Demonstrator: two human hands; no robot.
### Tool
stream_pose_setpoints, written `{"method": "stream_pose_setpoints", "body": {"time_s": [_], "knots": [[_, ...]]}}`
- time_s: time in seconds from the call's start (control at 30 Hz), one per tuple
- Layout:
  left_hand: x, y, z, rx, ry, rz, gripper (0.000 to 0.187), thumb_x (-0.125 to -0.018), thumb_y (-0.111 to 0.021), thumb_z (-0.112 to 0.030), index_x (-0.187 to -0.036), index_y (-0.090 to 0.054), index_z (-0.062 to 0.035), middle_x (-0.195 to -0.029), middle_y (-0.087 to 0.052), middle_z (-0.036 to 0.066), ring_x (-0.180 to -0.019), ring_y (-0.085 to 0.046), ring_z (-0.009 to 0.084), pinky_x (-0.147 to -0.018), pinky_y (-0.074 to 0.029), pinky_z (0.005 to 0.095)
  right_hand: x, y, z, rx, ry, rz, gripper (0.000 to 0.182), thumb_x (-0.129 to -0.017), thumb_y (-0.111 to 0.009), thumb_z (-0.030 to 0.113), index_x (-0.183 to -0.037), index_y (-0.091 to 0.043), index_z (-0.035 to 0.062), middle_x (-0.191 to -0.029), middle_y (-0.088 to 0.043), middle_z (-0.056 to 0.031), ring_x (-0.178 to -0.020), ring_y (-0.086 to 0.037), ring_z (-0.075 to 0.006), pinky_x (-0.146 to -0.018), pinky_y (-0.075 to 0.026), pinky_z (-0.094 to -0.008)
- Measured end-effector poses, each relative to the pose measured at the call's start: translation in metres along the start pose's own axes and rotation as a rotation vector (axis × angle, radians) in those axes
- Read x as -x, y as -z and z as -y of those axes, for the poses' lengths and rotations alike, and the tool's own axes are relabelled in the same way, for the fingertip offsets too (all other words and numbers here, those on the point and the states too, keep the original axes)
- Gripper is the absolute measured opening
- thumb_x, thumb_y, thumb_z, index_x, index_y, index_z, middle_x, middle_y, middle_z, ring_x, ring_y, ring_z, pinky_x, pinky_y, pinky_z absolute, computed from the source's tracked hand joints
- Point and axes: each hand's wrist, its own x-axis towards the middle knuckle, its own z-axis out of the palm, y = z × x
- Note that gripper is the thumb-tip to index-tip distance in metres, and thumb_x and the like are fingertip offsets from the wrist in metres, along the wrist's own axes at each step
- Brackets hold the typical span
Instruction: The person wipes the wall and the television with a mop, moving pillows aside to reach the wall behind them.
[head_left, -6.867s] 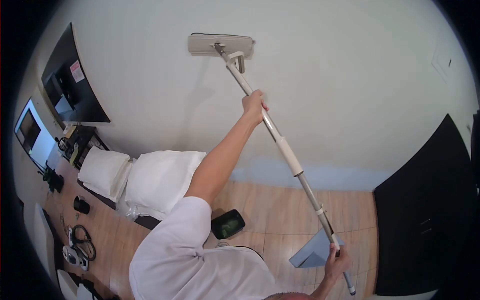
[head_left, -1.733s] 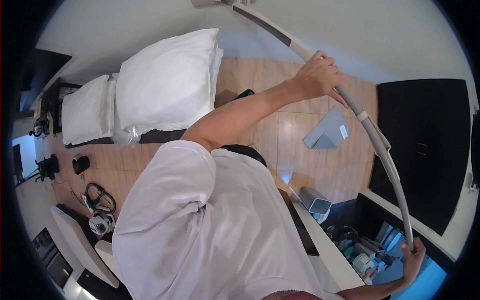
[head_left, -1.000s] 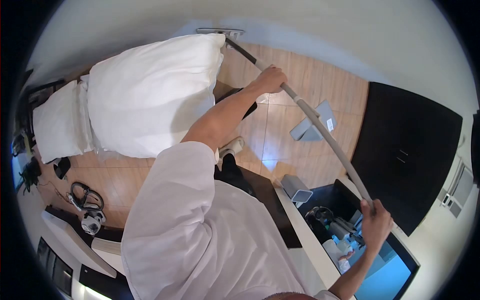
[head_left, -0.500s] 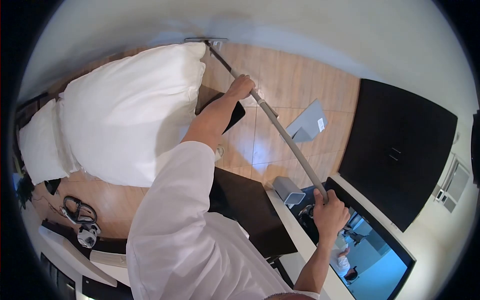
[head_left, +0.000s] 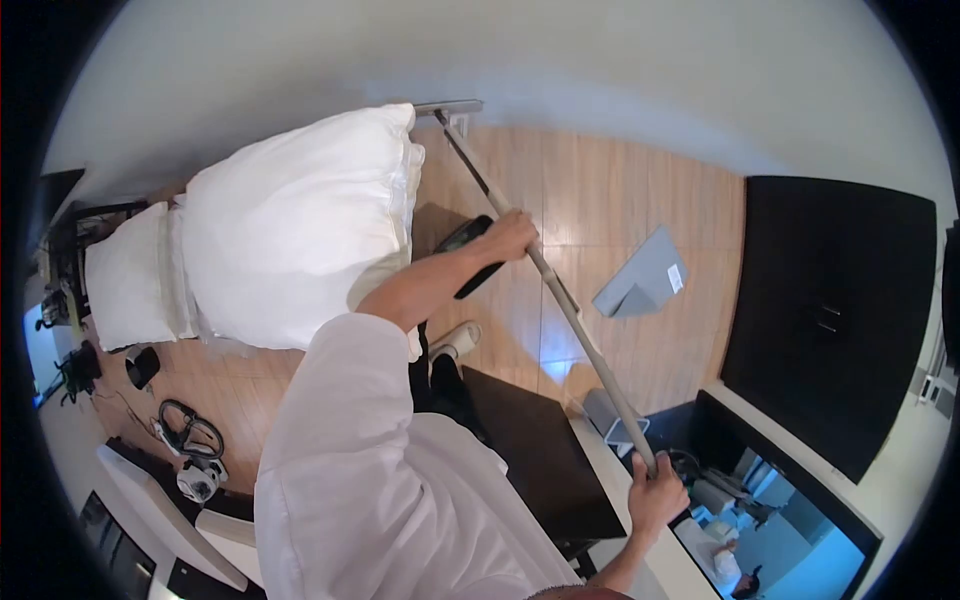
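Note:
A long grey-handled flat mop runs diagonally across the view. Its flat head lies at the foot of the wall, beside the far corner of the white-covered bed. My left hand is closed around the upper-middle part of the pole, arm stretched out. Near the pole's end, my right hand grips it, close to the television. Below my left forearm lies a dark, flat, rounded object, partly hidden by the arm.
A grey folded panel lies on the wood-look floor. A black cabinet stands right, with a television and grey box below it. A dark tabletop is near my body. Left are a pillow and vacuum cleaner.
The mop head has shifted right along the wall, away from the bed's corner. Both hands keep their hold on the pole and sit lower in view. The camera view has also shifted; a slipper now shows.

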Motion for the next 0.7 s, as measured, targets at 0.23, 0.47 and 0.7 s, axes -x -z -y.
{"method": "stream_pose_setpoints", "body": {"time_s": [0.23,0.47,0.7], "knots": [[0.016,0.067,-0.115,-0.126,-0.066,0.004,0.014,-0.078,-0.076,-0.019,-0.069,-0.072,-0.0095,-0.068,-0.065,0.013,-0.081,-0.066,0.033,-0.083,-0.049,0.0448,0.086,0.007,-0.112,-0.043,0.056,-0.09,0.051,-0.097,-0.066,0.053,-0.08,-0.061,0.005,-0.066,-0.063,-0.0132,-0.06,-0.065,-0.0354,-0.052,-0.044,-0.0468],[0.03,0.124,-0.214,-0.273,-0.162,-0.024,0.004,-0.069,-0.074,-0.018,-0.068,-0.071,-0.0154,-0.07,-0.068,0.009,-0.079,-0.068,0.0298,-0.082,-0.049,0.0409,0.151,0.001,-0.174,-0.261,-0.052,-0.221,0.032,-0.082,-0.086,0.035,-0.09,-0.074,0.0066,-0.068,-0.063,-0.017,-0.061,-0.061,-0.0413,-0.057,-0.049,-0.0478],[0.047,0.171,-0.282,-0.469,-0.293,-0.213,0.012,-0.076,-0.077,-0.023,-0.073,-0.07,-0.0145,-0.068,-0.065,0.005,-0.077,-0.063,0.0259,-0.081,-0.047,0.0394,0.194,-0.053,-0.229,-0.405,0.012,-0.317,0.026,-0.089,-0.079,0.031,-0.086,-0.066,0.0081,-0.075,-0.061,-0.0183,-0.067,-0.061,-0.0405,-0.06,-0.049,-0.0473]]}}
